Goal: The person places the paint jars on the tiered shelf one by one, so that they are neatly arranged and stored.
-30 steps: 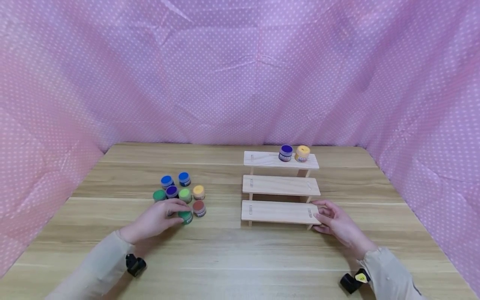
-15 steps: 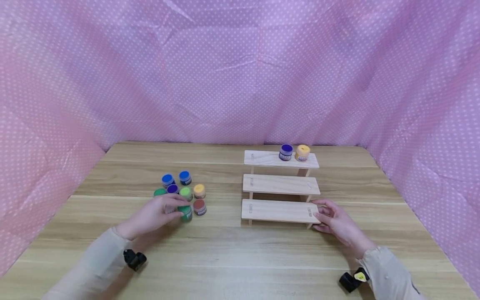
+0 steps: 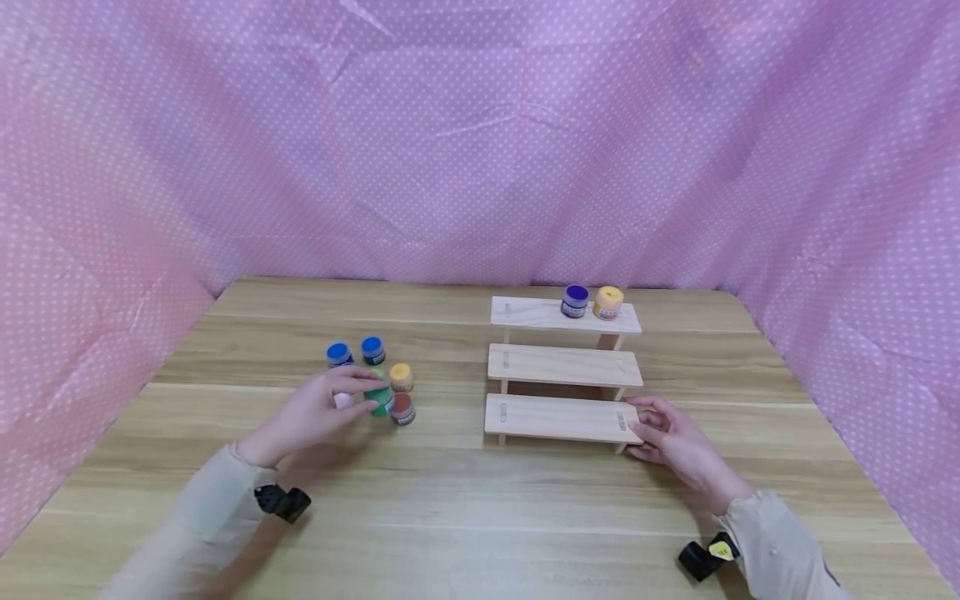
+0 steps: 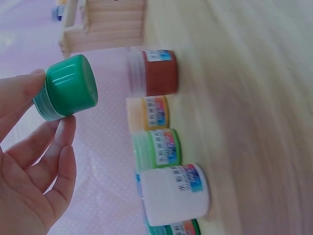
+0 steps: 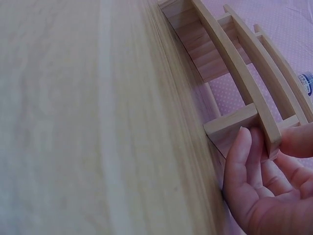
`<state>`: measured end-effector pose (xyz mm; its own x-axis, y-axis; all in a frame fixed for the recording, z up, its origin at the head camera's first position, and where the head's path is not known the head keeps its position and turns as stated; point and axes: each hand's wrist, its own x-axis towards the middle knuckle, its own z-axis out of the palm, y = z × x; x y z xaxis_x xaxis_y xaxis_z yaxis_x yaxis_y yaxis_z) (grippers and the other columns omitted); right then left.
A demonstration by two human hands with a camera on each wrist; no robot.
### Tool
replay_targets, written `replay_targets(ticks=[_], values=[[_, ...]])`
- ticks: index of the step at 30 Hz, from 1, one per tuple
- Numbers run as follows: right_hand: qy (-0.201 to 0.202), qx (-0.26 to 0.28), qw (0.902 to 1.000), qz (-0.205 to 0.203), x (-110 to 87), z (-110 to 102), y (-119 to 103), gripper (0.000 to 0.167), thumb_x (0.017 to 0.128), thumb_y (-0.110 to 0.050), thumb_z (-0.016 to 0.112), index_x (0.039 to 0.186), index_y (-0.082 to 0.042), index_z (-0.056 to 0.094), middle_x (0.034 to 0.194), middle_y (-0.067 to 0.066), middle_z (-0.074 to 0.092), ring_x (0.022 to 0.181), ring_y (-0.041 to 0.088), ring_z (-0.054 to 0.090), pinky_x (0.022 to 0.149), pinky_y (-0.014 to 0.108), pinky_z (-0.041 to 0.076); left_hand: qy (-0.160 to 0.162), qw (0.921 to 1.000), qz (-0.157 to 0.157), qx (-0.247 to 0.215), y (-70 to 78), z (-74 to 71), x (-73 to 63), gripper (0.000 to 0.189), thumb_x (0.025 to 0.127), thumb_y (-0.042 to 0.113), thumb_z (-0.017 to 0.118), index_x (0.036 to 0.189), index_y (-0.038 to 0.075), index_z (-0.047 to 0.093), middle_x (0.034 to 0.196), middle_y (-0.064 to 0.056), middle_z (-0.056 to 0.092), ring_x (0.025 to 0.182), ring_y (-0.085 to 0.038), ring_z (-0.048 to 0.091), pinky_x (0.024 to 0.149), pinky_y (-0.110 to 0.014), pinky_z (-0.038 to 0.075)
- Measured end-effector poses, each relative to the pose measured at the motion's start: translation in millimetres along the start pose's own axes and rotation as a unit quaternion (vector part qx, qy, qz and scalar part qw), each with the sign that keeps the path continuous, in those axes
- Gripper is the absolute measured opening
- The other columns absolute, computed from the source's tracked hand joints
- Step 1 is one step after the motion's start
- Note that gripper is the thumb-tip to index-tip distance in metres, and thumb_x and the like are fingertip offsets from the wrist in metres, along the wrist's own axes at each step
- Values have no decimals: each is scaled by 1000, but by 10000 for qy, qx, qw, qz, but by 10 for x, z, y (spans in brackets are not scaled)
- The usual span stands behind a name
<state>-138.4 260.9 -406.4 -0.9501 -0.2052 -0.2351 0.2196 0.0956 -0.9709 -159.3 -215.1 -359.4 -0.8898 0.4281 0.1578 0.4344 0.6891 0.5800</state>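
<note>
My left hand [image 3: 315, 412] pinches a green paint jar [image 4: 73, 90] by its lid between thumb and fingers. In the left wrist view the jar is tilted and raised off the table. Around it stand a brown jar [image 3: 403, 408], a yellow jar [image 3: 401, 377], a light green jar [image 4: 161, 148] and a white jar [image 4: 173, 196]; my hand partly covers the cluster in the head view. At the right, my right hand [image 3: 678, 446] grips the right end of the lowest board of a three-tier wooden rack [image 3: 562, 418], thumb on top and fingers beneath.
A purple jar [image 3: 575, 302] and another yellow jar [image 3: 608, 303] stand on the rack's top board [image 3: 525, 314]. Two blue jars [image 3: 372, 350] sit behind the left cluster. The wooden table [image 3: 465, 517] ends at a pink dotted curtain [image 3: 480, 167].
My left hand has lifted the green jar up off the table and slightly to the right, over the neighbouring jars. The right hand keeps its grip on the rack.
</note>
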Motion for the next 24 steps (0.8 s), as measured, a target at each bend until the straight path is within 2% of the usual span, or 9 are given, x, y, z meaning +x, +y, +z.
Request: replay_targets(ticks=[3, 5, 7, 11, 14, 18, 20, 24], values=[[34, -22, 10000, -15, 2, -4, -7, 29, 95, -1, 51, 117, -20, 51, 94, -6, 60, 85, 7, 63, 74, 25, 57, 64, 9997, -86, -235, 53, -26, 38, 28, 87, 13, 68, 115, 12, 69, 123, -10, 62, 108, -27, 58, 61, -22, 49], [44, -25, 10000, -24, 3, -6, -11, 30, 95, 0, 51, 119, -17, 51, 95, -6, 60, 85, 7, 63, 74, 25, 57, 140, 9993, -82, -337, 92, -34, 68, 28, 88, 13, 68, 115, 12, 69, 124, -11, 61, 110, -27, 57, 60, -24, 48], [68, -39, 10000, -25, 3, -9, -11, 30, 94, 0, 51, 119, -16, 51, 95, -5, 60, 85, 7, 63, 74, 25, 57, 191, 9989, -55, -432, 134, -31, 101, 27, 88, 14, 67, 115, 12, 69, 126, -11, 60, 112, -27, 56, 64, -28, 52], [38, -45, 10000, -26, -1, -14, -4, 30, 94, 0, 51, 117, -19, 52, 95, -6, 60, 85, 7, 63, 75, 25, 57, 267, 9981, 269, -492, 202, 15, 173, 27, 88, 13, 68, 114, 11, 69, 123, -9, 62, 115, -26, 56, 84, -44, 54], [41, -50, 10000, 32, -2, -10, 3, 30, 94, -1, 53, 117, -20, 52, 96, -5, 59, 86, 7, 62, 76, 26, 57, 302, 9968, 457, -580, 248, 60, 230, 27, 87, 12, 69, 114, 11, 70, 122, -7, 63, 114, -25, 57, 84, -42, 54], [70, -89, 9999, 80, 1, -1, 10, 30, 94, -2, 53, 121, -15, 50, 97, -4, 58, 87, 7, 61, 76, 26, 57, 287, 9967, 335, -688, 331, 112, 296, 28, 87, 17, 69, 115, 15, 70, 123, -4, 62, 116, -23, 55, 90, -40, 50], [61, -76, 9999, 63, 3, 4, 10, 31, 94, -1, 52, 123, -13, 49, 97, -4, 58, 86, 7, 61, 76, 25, 57, 274, 9963, 233, -783, 375, 138, 329, 28, 87, 18, 70, 115, 17, 69, 124, -3, 61, 118, -22, 54, 96, -43, 48], [44, 27, 10000, 25, 6, 15, 10, 30, 95, 1, 49, 122, -13, 49, 95, -4, 59, 85, 7, 62, 75, 25, 57, 293, 9940, 185, -1040, 449, 202, 399, 28, 88, 17, 68, 116, 15, 69, 126, -6, 60, 119, -26, 54, 96, -50, 47]])
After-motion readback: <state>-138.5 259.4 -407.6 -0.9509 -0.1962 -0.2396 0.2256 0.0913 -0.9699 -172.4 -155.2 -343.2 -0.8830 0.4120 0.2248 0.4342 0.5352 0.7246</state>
